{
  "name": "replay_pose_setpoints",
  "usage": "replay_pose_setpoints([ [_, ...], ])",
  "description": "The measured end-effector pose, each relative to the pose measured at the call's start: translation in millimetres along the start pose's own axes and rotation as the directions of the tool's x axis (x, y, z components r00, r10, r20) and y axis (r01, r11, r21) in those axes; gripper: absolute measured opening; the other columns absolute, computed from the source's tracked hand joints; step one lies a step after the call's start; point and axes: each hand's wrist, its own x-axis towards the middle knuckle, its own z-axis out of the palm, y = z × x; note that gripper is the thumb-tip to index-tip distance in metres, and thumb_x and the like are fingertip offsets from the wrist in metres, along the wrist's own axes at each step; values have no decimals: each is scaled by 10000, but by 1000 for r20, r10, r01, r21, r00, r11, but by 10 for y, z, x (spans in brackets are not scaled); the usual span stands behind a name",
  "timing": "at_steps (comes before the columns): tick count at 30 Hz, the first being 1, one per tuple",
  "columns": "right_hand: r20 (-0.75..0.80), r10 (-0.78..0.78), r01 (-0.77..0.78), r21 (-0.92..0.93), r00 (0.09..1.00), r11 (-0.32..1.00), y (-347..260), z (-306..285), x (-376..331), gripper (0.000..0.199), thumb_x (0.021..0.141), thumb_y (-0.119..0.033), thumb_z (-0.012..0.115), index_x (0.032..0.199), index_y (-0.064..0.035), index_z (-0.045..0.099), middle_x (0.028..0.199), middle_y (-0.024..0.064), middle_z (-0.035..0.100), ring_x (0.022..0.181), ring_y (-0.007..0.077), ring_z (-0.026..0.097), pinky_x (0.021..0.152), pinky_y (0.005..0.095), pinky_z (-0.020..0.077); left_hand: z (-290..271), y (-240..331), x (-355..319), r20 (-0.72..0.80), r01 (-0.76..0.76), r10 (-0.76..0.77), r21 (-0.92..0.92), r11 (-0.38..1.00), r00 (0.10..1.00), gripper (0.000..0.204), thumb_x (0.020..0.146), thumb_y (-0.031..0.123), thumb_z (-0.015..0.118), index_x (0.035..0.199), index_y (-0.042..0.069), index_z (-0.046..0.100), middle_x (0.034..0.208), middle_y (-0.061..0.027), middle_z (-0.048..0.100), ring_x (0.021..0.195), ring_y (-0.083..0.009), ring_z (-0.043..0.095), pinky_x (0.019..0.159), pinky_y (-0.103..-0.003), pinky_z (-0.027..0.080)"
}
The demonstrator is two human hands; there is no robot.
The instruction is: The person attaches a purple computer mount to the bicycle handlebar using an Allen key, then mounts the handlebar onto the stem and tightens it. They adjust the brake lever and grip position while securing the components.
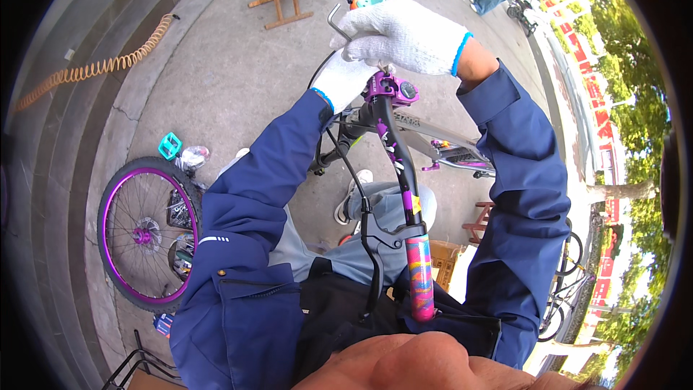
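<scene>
The gloved right hand pinched a hex key between its fingers, the bent end jutting out to the left, above the purple stem of the bar, which ran toward the person's chest. The gloved left hand was just beside the stem, its grip impossible to tell with the fingertips hidden, while a wheel lay on the ground to the left, near a teal pedal.

Purple stem — pink-and-blue patterned grip — white gloves, blue-edged.
</scene>
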Motion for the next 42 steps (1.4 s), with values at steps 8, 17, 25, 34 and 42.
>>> replay_pose_setpoints([
  [8,-29,-5,-7,-379,1000,925,-5,54,67,241,998,-311,828,1109,-104,772,946,127,768,857,300,756,829,445,594,-111,-138,86,54,24,-28,77,997,998,304,1113,201,637,1356,24,681,1209,-83,774,1062,-144,740,937,-340,610],
  [17,33,-54,58,-164,998,985,31,-16,5,338,932,-365,880,1121,-101,783,942,145,779,861,343,767,807,465,608,-64,-367,143,-40,-78,74,-109,991,996,363,1100,190,690,1421,27,644,1326,-125,738,1118,-161,744,933,-342,615],
  [25,17,-79,81,-229,997,970,29,90,66,349,967,-311,849,1240,-100,793,956,136,797,875,302,787,812,452,626,-135,-342,154,11,-83,84,319,944,996,350,1087,211,697,1391,40,671,1312,-127,757,1132,-216,756,964,-378,618],
  [34,-30,-42,26,-407,999,913,-28,37,60,260,986,-291,846,1085,-76,738,876,123,730,848,307,751,794,429,591,-85,-218,136,26,76,-74,-123,989,997,377,1104,152,671,1446,1,624,1259,-69,761,1147,-154,742,1000,-302,592],
  [42,99,27,-48,219,995,974,33,-8,-10,313,949,-325,884,1084,-81,744,897,123,741,840,315,746,794,437,593,-54,-287,73,-39,-130,134,96,987,990,373,1111,227,673,1421,21,656,1236,-79,773,1089,-154,752,948,-329,611],
])
